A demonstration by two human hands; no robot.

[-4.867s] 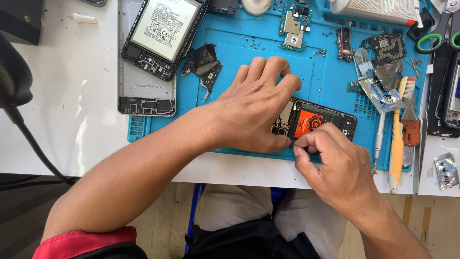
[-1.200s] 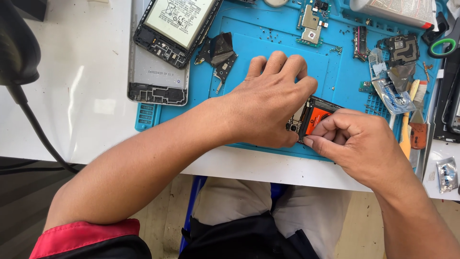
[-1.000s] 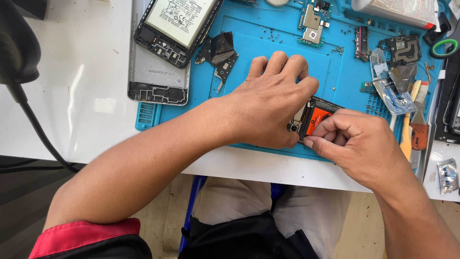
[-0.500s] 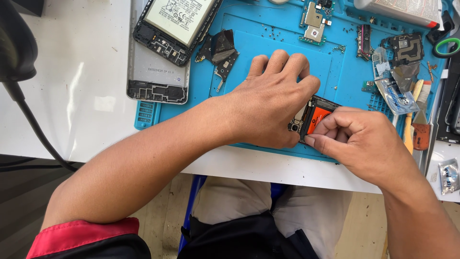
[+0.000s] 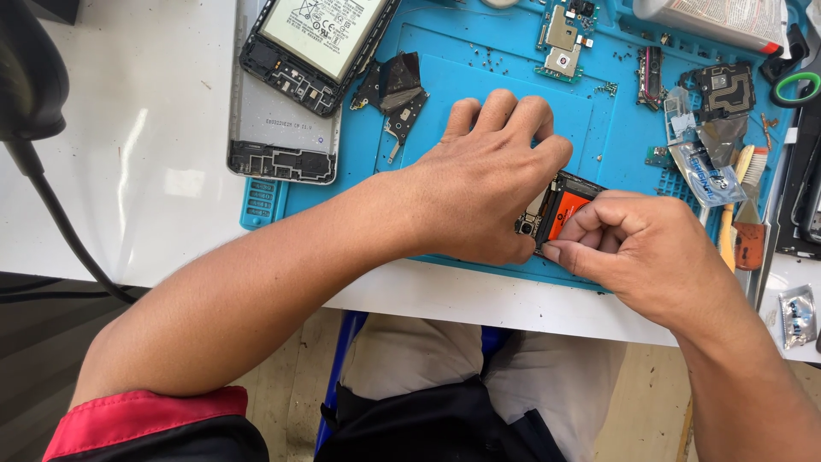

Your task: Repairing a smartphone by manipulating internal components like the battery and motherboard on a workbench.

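Observation:
An opened phone with an orange-labelled battery lies near the front edge of a blue work mat. My left hand lies flat over its left part and holds it down, thumb at the lower edge. My right hand is curled over the phone's right end, fingertips pinched at the battery's edge. Most of the phone is hidden under both hands.
Another opened phone rests on a grey back cover at upper left. Circuit boards, a dark shield piece, loose screws, a small brush, green-handled scissors and plastic bags lie on the mat. A black cable crosses the white table.
My right hand has shifted from the phone's lower edge up onto its right end, covering most of it. The left hand stays in place. The view has drifted slightly.

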